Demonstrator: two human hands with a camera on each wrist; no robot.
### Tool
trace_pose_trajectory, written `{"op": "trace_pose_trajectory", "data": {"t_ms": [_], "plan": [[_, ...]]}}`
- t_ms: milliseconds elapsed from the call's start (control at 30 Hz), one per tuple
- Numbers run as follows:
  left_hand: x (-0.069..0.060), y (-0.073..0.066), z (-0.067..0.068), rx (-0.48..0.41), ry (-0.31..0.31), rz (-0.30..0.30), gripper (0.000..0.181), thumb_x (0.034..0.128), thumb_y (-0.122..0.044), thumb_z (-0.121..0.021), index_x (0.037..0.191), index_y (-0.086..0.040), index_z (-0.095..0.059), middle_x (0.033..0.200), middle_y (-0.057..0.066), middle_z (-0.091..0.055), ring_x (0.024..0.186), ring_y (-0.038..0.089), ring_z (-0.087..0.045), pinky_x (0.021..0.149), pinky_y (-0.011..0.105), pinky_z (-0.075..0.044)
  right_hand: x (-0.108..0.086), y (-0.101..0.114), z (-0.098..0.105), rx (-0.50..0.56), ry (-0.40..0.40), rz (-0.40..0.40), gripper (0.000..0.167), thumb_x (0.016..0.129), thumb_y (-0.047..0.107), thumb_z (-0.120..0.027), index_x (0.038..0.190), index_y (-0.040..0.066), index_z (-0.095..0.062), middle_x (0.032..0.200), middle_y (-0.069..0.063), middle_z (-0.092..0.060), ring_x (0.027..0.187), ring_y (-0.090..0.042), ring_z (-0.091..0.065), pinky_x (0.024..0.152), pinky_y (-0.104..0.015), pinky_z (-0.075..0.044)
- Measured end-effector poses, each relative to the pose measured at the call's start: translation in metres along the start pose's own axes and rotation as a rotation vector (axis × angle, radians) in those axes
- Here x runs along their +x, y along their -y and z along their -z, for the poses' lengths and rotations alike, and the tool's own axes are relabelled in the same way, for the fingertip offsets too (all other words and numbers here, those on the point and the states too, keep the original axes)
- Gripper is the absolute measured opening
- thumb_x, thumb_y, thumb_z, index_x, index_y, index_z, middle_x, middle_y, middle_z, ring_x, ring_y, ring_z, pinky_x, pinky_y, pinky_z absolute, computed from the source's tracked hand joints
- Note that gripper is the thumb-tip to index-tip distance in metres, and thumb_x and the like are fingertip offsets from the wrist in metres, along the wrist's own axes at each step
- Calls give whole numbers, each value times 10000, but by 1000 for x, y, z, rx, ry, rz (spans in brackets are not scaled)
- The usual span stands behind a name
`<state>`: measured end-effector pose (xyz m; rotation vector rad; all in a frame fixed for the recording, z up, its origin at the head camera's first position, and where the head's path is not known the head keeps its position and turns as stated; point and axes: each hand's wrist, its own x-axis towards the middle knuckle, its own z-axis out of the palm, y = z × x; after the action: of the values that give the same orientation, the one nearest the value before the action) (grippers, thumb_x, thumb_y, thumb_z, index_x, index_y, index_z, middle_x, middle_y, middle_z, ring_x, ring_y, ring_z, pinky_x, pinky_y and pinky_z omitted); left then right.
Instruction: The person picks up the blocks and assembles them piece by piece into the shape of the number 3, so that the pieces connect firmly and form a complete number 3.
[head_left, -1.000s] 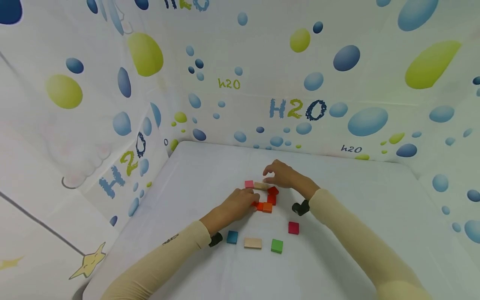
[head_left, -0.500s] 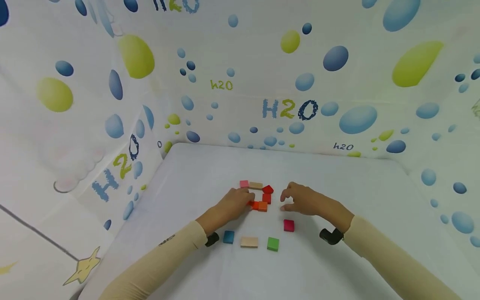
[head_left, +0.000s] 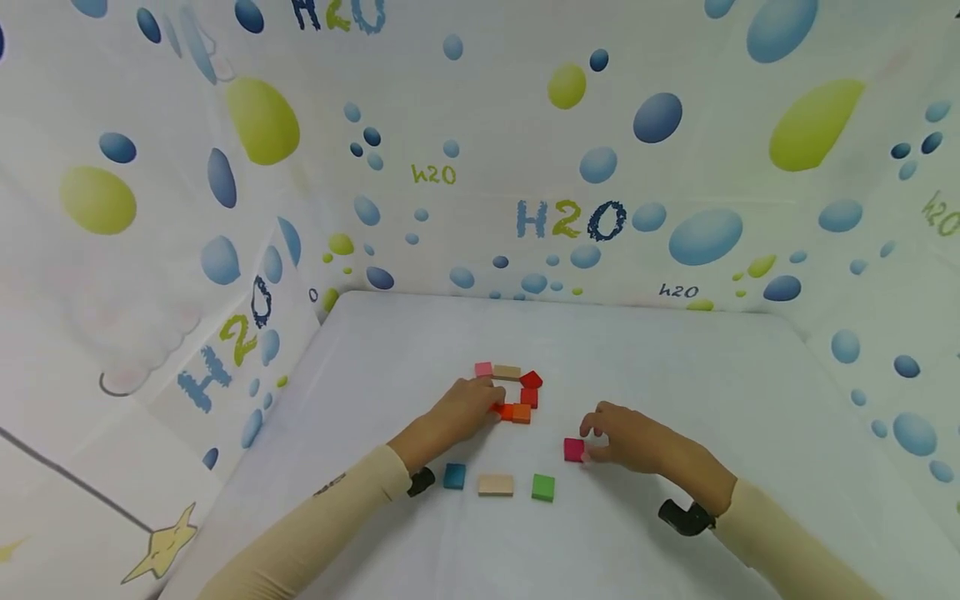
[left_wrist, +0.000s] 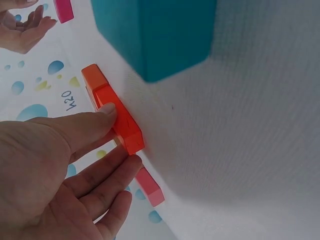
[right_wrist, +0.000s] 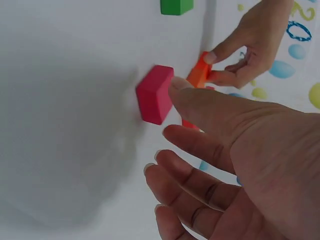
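My left hand (head_left: 471,407) pinches an orange-red block (left_wrist: 120,120) between thumb and fingers, at the near left corner of a ring of small blocks. Against that piece sits an orange block (head_left: 521,413). The ring also has a pink block (head_left: 483,369), a plain wooden block (head_left: 507,372), a red five-sided block (head_left: 531,380) and a red block (head_left: 529,398). Beside a crimson block (head_left: 573,450) on the table is my right hand (head_left: 630,437), fingers spread and loosely bent. In the right wrist view the thumb tip overlaps the crimson block's (right_wrist: 156,95) edge; contact is unclear.
Nearer me lie a blue block (head_left: 454,476), a pale wooden block (head_left: 496,485) and a green block (head_left: 543,487). All rest on a white-covered table (head_left: 405,333). A patterned curtain (head_left: 480,208) stands behind and at the sides.
My right hand has drawn back from the ring's far side, moving right and toward me to the crimson block. The left hand stays at the ring. The head view has shifted slightly.
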<state>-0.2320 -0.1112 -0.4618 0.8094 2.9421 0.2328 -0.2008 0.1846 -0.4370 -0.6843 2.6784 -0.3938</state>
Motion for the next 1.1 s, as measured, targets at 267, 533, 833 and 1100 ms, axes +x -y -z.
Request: {"op": "trace_pose_trajectory", "data": {"t_ms": [267, 533, 833, 1100], "plan": [[1, 1, -3, -3, -6, 3, 192, 988, -240, -770, 1163, -169, -739, 1044, 15, -711, 928, 164, -635, 904, 330, -578, -6, -4, -13, -26, -65, 44, 237, 926, 217, -825, 1127, 178, -705, 1002, 14, -635, 940, -175, -655, 862, -377, -604], [0, 0, -2, -22, -5, 2, 194, 985, -231, -773, 1163, -164, -737, 1041, 18, -708, 940, 163, -629, 918, 344, -576, -3, -7, -23, -26, -117, 68, 210, 941, 213, -807, 1119, 183, -700, 980, 19, -627, 909, -152, -634, 844, -344, -601], [-2, -1, 0, -31, -10, 8, 211, 984, -224, -772, 1181, -155, -739, 1060, 29, -707, 970, 174, -637, 941, 359, -575, 13, -1, -32, 32, -142, 38, 247, 954, 266, -797, 1174, 225, -693, 951, 88, -618, 893, -91, -587, 817, -289, -581], [-3, -3, 2, -52, -4, 14, 205, 987, -226, -770, 1178, -158, -739, 1052, 27, -703, 954, 169, -632, 923, 339, -581, 24, 10, -37, 52, -166, 50, 281, 954, 255, -800, 1210, 197, -703, 907, 95, -608, 848, -90, -562, 763, -256, -550]]}}
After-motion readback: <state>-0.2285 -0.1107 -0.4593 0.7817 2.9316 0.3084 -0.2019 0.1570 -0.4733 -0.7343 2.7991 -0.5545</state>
